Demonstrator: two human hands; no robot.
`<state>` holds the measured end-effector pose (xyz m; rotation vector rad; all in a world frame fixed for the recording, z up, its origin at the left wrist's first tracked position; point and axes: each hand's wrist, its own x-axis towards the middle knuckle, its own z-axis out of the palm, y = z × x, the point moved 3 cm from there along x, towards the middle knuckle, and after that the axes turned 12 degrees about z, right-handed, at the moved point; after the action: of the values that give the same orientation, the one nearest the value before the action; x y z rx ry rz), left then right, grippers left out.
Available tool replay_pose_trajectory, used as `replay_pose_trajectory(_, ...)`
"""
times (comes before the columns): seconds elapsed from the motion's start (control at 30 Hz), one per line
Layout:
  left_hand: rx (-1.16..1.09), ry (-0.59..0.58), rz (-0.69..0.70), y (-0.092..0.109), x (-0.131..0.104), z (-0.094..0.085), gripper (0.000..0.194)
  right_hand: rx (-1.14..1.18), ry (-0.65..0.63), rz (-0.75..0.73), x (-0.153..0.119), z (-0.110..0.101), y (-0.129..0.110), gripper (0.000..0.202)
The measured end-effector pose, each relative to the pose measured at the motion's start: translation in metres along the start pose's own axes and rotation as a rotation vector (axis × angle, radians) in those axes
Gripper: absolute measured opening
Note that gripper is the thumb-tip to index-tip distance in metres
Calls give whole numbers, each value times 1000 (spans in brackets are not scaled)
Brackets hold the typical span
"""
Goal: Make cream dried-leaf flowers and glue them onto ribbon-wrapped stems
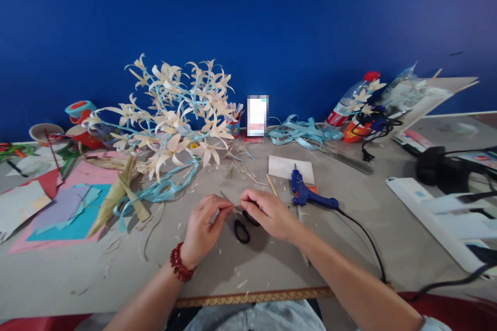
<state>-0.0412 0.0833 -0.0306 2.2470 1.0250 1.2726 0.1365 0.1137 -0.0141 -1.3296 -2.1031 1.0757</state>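
Note:
My left hand (pixel 205 223), with a red bead bracelet (pixel 180 264) at its wrist, is closed in a pinch. Close by, my right hand (pixel 272 213) pinches too, and a thin pale strip (pixel 236 206) runs between both sets of fingertips; its exact kind is too small to make out. Black-handled scissors (pixel 242 231) lie on the table under my hands, partly covered by the right one. To the right rests a blue glue gun (pixel 310 192), near a white card (pixel 285 167). Pale scraps are scattered around.
Cream handmade flowers (pixel 173 114) on blue stems spread at the back left. Coloured paper (pixel 70 217) and dry husks (pixel 114 196) lie left. Blue ribbon (pixel 297 132), thin wires (pixel 347 159) and a bottle (pixel 345 106) stand behind. A power strip (pixel 419 217) and cords occupy the right.

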Motion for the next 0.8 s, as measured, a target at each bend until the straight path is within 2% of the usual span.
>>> replay_pose_trajectory(0.33, 91, 17, 95, 0, 1, -4, 13, 33, 39, -55, 0, -2, 3, 12)
replay_pose_trajectory(0.4, 74, 7, 76, 2, 2, -5, 13, 2, 46, -89, 0, -1, 3, 13)
replay_pose_trajectory(0.47, 20, -6, -14, 2, 3, -4, 19, -84, 98, -156, -1, 0, 2, 11)
replay_pose_trajectory(0.53, -100, -11, -190, 0, 2, -1, 28, -224, 210, -271, -3, 1, 0, 11)
replay_pose_trajectory(0.67, -573, 38, -611, -8, -3, 14, 36, -466, 391, -509, -8, 7, -7, 15)
replay_pose_trajectory(0.73, -808, 80, -714, -10, -5, 21, 37, -522, 439, -551, -10, 9, -11, 16)
replay_pose_trajectory(0.8, -970, 109, -755, -11, -6, 25, 38, -546, 486, -566, -10, 11, -13, 18)
